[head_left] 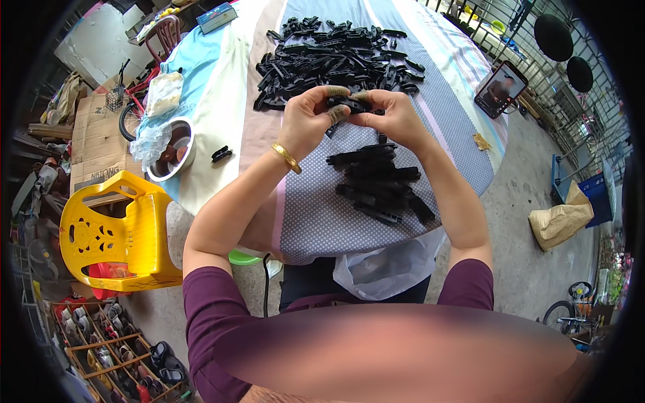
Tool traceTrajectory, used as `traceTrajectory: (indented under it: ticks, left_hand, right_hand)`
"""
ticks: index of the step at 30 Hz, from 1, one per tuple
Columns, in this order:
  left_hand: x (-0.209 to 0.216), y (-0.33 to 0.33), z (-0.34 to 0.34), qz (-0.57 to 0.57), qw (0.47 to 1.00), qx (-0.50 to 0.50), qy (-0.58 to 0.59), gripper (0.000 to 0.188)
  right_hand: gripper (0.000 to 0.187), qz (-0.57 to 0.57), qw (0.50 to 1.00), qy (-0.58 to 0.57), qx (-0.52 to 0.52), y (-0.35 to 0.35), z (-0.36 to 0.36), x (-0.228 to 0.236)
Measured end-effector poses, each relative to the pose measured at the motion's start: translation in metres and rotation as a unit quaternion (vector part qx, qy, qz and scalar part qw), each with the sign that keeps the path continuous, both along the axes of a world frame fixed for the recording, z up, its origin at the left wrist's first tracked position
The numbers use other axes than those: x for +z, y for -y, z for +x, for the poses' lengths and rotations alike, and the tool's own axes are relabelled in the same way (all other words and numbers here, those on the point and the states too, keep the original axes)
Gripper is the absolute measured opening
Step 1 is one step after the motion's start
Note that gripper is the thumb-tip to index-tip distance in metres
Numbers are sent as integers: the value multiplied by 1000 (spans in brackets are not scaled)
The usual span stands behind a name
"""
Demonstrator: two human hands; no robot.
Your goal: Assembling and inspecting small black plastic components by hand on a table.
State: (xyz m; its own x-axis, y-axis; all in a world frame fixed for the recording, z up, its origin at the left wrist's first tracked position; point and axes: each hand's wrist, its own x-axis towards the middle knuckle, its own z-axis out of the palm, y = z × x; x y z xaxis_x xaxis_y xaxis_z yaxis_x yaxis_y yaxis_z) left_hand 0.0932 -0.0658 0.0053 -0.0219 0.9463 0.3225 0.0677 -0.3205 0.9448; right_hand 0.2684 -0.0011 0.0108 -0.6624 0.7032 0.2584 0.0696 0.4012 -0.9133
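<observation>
My left hand (pixel 309 122) and my right hand (pixel 395 119) meet over the table, fingertips closed on a small black plastic piece (pixel 348 105) between them. Tan wraps cover several fingertips, and the fingers partly hide the piece, so its exact kind is unclear. Just beyond my hands spreads a large heap of similar black plastic pieces (pixel 339 57). Nearer to me, between my forearms, lies a smaller group of longer black pieces (pixel 379 178). A few black pieces (pixel 221 154) sit apart, left of my left forearm.
The cloth-covered table (pixel 302 228) ends just before my lap, where a white plastic bag (pixel 393 269) hangs. A white bowl (pixel 190 158) stands at the left edge, near a yellow chair (pixel 144 228). A propped phone (pixel 500 88) is at right; a blue box (pixel 216 17) lies far left.
</observation>
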Motion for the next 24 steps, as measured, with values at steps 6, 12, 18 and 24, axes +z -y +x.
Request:
traceTrajectory:
  ticks: [6, 12, 18, 24]
  left_hand:
    - [0, -1, -1, -37, 994, -97, 16, 27]
    - [-22, -23, -3, -75, 939, -206, -265, 22]
    - [-29, -29, 2, 212, 767, 79, -601, 32]
    - [-24, -30, 6, 195, 724, 112, -652, 27]
  right_hand:
    - [27, -47, 997, 44, 41, -17, 19, 7]
    - [42, 210, 897, 380, -78, -26, 32, -1]
    - [32, 175, 927, 331, -21, -16, 21, -6]
    - [21, -4, 990, 132, -57, -22, 27, 2]
